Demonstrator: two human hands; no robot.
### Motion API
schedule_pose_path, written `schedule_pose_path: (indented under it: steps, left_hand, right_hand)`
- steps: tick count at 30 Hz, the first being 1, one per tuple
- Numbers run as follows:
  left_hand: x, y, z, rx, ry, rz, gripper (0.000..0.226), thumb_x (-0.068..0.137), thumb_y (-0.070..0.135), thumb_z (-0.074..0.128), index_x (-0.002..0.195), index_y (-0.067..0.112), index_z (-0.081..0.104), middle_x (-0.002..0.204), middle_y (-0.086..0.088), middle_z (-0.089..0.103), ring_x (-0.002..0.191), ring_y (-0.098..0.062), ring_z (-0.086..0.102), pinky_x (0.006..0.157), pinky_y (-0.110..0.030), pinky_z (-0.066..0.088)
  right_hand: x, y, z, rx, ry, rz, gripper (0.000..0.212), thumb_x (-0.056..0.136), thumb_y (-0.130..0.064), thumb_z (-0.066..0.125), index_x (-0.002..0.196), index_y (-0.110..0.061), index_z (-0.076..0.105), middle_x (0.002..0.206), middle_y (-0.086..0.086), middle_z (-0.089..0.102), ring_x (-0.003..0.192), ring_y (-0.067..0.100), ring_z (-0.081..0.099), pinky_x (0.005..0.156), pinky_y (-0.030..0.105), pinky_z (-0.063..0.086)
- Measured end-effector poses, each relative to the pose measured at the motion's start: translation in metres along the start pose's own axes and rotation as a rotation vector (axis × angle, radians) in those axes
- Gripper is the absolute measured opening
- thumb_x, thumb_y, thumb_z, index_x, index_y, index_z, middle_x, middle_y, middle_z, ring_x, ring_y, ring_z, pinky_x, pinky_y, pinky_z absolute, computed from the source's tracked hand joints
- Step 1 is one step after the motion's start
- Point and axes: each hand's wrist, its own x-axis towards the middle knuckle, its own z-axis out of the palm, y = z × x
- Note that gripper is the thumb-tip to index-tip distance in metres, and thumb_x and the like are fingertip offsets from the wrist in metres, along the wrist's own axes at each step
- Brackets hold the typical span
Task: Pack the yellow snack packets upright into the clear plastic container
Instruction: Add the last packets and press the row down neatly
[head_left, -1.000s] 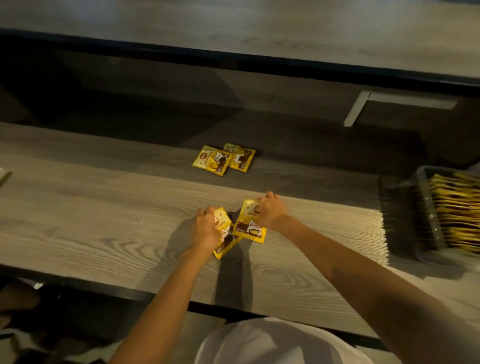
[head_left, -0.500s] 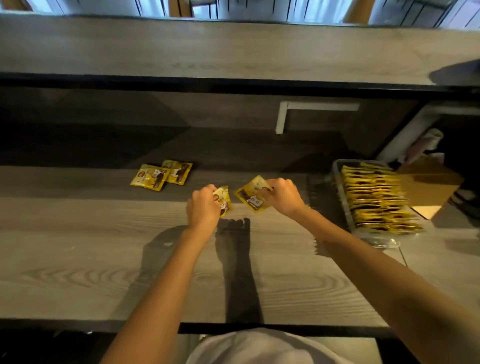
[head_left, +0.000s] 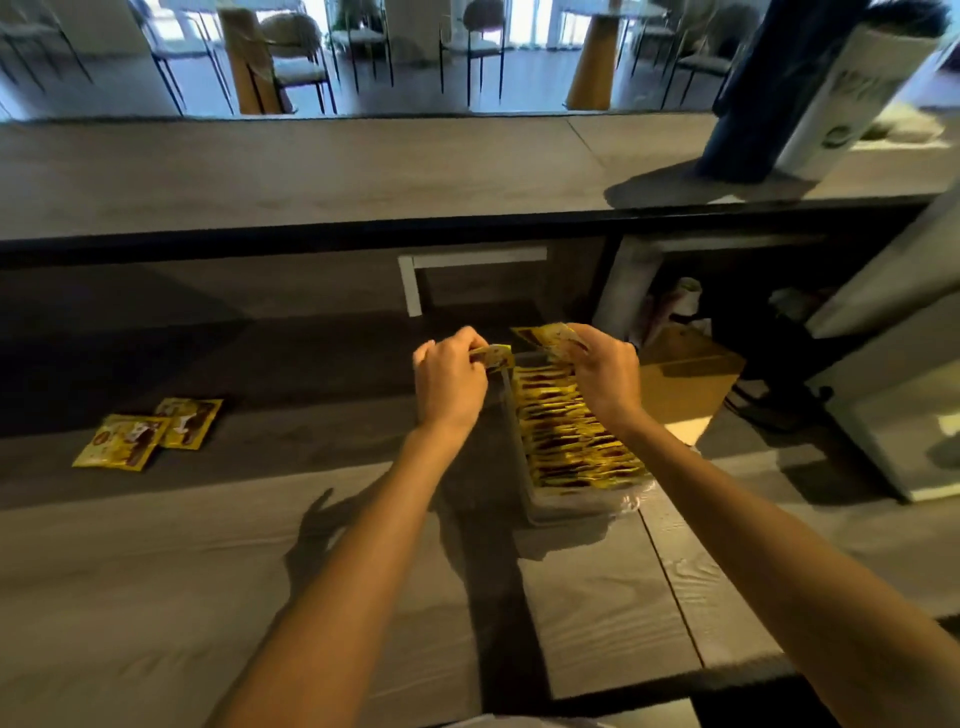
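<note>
The clear plastic container (head_left: 571, 506) stands right of centre on the wooden counter, holding a row of several yellow snack packets (head_left: 571, 431) on edge. My left hand (head_left: 449, 382) is shut on one yellow packet (head_left: 496, 356) at the container's far left corner. My right hand (head_left: 605, 371) grips another yellow packet (head_left: 543, 335) above the container's far end. Two more yellow packets (head_left: 122, 441) (head_left: 189, 421) lie flat on the counter to the left.
A raised upper counter (head_left: 311, 171) runs across behind. A brown cardboard box (head_left: 685, 379) sits just right of the container. A white appliance (head_left: 904, 421) stands at the far right. A dark cylinder with a white label (head_left: 810, 98) rests on the upper counter.
Both hands lifted their packets off the counter and carried them rightward to the far end of the container. The view swung right and up.
</note>
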Motion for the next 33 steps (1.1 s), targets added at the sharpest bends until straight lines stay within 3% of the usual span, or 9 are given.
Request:
schedule_pose_path:
  steps: [3, 8, 12, 16, 19, 25, 28, 30, 33]
  left_hand:
    - [0.013, 0.019, 0.019, -0.002, -0.01, 0.021, 0.021, 0.09, -0.002, 0.049, 0.1, 0.008, 0.065, 0.098, -0.01, 0.067, 0.108, -0.024, 0.054, 0.116, -0.036, 0.018]
    - [0.04, 0.03, 0.055, -0.065, -0.09, 0.052, 0.02, 0.088, -0.004, 0.051, 0.094, 0.006, 0.066, 0.091, -0.013, 0.068, 0.095, -0.028, 0.059, 0.103, -0.048, 0.04]
    - [0.057, 0.026, 0.08, -0.088, -0.174, 0.041, 0.022, 0.089, -0.004, 0.048, 0.096, 0.006, 0.066, 0.095, -0.015, 0.067, 0.096, -0.03, 0.06, 0.09, -0.044, 0.05]
    - [0.066, 0.02, 0.097, -0.088, -0.298, -0.019, 0.029, 0.091, -0.004, 0.042, 0.108, 0.006, 0.063, 0.112, -0.017, 0.063, 0.108, -0.028, 0.058, 0.09, -0.034, 0.049]
    - [0.069, 0.014, 0.103, -0.04, -0.38, -0.025, 0.034, 0.091, -0.005, 0.038, 0.114, 0.008, 0.06, 0.117, -0.018, 0.061, 0.112, -0.03, 0.056, 0.093, -0.038, 0.05]
    - [0.077, 0.001, 0.105, 0.097, -0.6, -0.077, 0.039, 0.092, -0.001, 0.035, 0.121, 0.019, 0.053, 0.127, -0.015, 0.049, 0.12, -0.031, 0.046, 0.102, -0.042, 0.043]
    - [0.079, -0.011, 0.11, 0.143, -0.699, -0.13, 0.042, 0.096, 0.007, 0.036, 0.133, 0.024, 0.047, 0.137, -0.012, 0.043, 0.127, -0.03, 0.042, 0.108, -0.043, 0.038]
    - [0.077, -0.018, 0.114, 0.136, -0.727, -0.144, 0.045, 0.096, 0.008, 0.037, 0.137, 0.025, 0.043, 0.14, -0.01, 0.041, 0.128, -0.028, 0.042, 0.108, -0.045, 0.037]
    - [0.072, -0.023, 0.116, 0.094, -0.617, -0.1, 0.04, 0.095, 0.008, 0.041, 0.132, 0.022, 0.048, 0.131, -0.008, 0.047, 0.121, -0.025, 0.049, 0.102, -0.043, 0.045]
  right_hand:
    - [0.015, 0.019, -0.01, 0.034, 0.007, 0.032, 0.031, 0.091, -0.002, 0.052, 0.121, -0.007, 0.061, 0.114, 0.015, 0.068, 0.106, 0.028, 0.062, 0.081, 0.023, 0.043]
    - [0.037, 0.046, -0.013, 0.074, -0.021, 0.095, 0.035, 0.088, 0.003, 0.055, 0.122, -0.006, 0.059, 0.121, 0.015, 0.062, 0.112, 0.028, 0.057, 0.092, 0.033, 0.047]
    - [0.051, 0.06, -0.011, 0.06, -0.082, 0.114, 0.03, 0.09, 0.003, 0.052, 0.119, -0.004, 0.056, 0.117, 0.016, 0.063, 0.109, 0.028, 0.058, 0.077, 0.025, 0.042]
    - [0.061, 0.068, -0.004, 0.009, -0.174, 0.132, 0.036, 0.093, 0.0, 0.047, 0.128, -0.003, 0.051, 0.122, 0.02, 0.06, 0.113, 0.033, 0.056, 0.084, 0.033, 0.046]
    - [0.066, 0.075, 0.0, -0.033, -0.245, 0.159, 0.037, 0.093, -0.002, 0.043, 0.129, -0.003, 0.051, 0.123, 0.021, 0.06, 0.114, 0.036, 0.054, 0.095, 0.043, 0.046]
    - [0.079, 0.081, 0.008, -0.175, -0.447, 0.096, 0.039, 0.091, -0.006, 0.043, 0.129, -0.01, 0.054, 0.118, 0.018, 0.064, 0.111, 0.036, 0.058, 0.09, 0.038, 0.046]
    - [0.082, 0.086, 0.016, -0.259, -0.572, 0.071, 0.044, 0.093, -0.007, 0.04, 0.136, -0.016, 0.047, 0.132, 0.014, 0.057, 0.121, 0.031, 0.052, 0.101, 0.035, 0.038]
    - [0.082, 0.091, 0.024, -0.307, -0.634, 0.05, 0.041, 0.097, -0.015, 0.037, 0.136, -0.021, 0.045, 0.139, 0.01, 0.051, 0.131, 0.027, 0.042, 0.113, 0.037, 0.02]
    - [0.077, 0.096, 0.031, -0.301, -0.561, 0.023, 0.034, 0.099, -0.022, 0.036, 0.131, -0.022, 0.048, 0.13, 0.011, 0.058, 0.129, 0.028, 0.043, 0.116, 0.043, 0.011]
